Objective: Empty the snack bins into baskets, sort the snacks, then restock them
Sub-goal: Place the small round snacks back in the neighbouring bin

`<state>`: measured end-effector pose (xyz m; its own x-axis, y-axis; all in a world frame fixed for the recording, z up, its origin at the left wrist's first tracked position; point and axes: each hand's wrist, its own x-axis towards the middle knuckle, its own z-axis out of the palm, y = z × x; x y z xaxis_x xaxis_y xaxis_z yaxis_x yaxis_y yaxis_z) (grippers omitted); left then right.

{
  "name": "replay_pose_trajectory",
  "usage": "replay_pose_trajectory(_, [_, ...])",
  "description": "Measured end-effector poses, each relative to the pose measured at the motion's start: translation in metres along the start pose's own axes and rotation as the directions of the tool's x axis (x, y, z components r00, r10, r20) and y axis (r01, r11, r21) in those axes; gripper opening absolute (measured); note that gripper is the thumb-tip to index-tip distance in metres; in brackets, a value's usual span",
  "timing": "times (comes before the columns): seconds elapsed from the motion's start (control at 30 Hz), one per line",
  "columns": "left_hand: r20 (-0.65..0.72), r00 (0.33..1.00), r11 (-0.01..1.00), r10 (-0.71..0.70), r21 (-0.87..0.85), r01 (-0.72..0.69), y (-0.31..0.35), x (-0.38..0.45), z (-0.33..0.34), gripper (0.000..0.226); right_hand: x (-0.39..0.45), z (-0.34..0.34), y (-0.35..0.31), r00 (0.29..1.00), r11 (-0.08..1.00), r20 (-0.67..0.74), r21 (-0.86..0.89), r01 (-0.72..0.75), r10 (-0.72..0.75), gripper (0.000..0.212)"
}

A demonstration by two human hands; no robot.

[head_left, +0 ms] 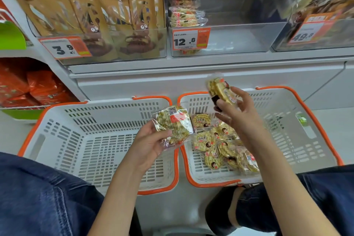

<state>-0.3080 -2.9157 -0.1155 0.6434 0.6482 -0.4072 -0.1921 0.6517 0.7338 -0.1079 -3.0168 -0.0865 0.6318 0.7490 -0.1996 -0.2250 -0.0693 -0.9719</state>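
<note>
**Two packets in hand above the baskets**

The person crouches on the floor in front of a shelf, knees in dark jeans on either side. The left hand grips a clear-wrapped snack packet, thumb curled over its lower edge, holding it above the seam where the two baskets meet. The right hand is raised higher and further forward, fingers curled round a second packet that tilts up towards the shelf. The two hands are apart, each clamped on its own packet.

Beneath and to the left of the left hand sits the left basket, white with an orange rim. Under the right hand is the right basket, of the same make, touching the first side by side. A heap of loose packets of the same yellow-green snack lies in the right basket, just below the right wrist.

Beyond the hands, on the shelf, stands a clear middle bin with a price tag reading 12.8 and a few packets stacked at its left end. To its left a bin of tall brown bags carries a tag marked 3.9. To its right, a third bin shows a tag of 49.8; its contents are blurred.
</note>
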Motion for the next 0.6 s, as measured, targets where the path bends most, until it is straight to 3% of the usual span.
replay_pose_trajectory(0.13, [-0.085, 0.991, 0.983, 0.106, 0.157, -0.091, -0.001, 0.003, -0.001, 0.049, -0.003, -0.003, -0.002, 0.999, 0.999, 0.014, -0.016, -0.029, 0.030, 0.060])
replay_pose_trajectory(0.2, [-0.091, 0.968, 0.917, 0.233, 0.352, -0.188, -0.003, 0.002, -0.001, 0.048, -0.006, 0.002, 0.000, 0.996, 0.998, 0.069, -0.021, -0.056, 0.057, 0.069])
replay_pose_trajectory(0.3, [0.032, 0.873, 0.513, 0.487, 0.798, -0.316, -0.004, 0.002, 0.002, 0.049, -0.010, 0.010, 0.002, 0.984, 0.993, 0.141, 0.036, -0.111, 0.105, 0.070])
replay_pose_trajectory(0.33, [0.071, 0.846, 0.424, 0.529, 0.841, -0.335, -0.003, 0.002, 0.004, 0.052, -0.011, 0.014, 0.003, 0.975, 0.986, 0.174, 0.069, -0.152, 0.138, 0.065])
replay_pose_trajectory(0.37, [0.094, 0.830, 0.399, 0.550, 0.844, -0.359, -0.002, 0.002, 0.007, 0.054, -0.012, 0.017, 0.005, 0.961, 0.975, 0.214, 0.101, -0.200, 0.175, 0.060])
replay_pose_trajectory(0.47, [0.142, 0.845, 0.482, 0.515, 0.768, -0.423, -0.002, 0.002, 0.013, 0.059, -0.015, 0.028, 0.011, 0.921, 0.928, 0.303, 0.203, -0.313, 0.245, 0.058])
replay_pose_trajectory(0.6, [0.184, 0.898, 0.592, 0.399, 0.697, -0.406, 0.002, -0.004, 0.016, 0.054, -0.016, 0.034, 0.016, 0.915, 0.888, 0.319, 0.303, -0.347, 0.248, 0.062])
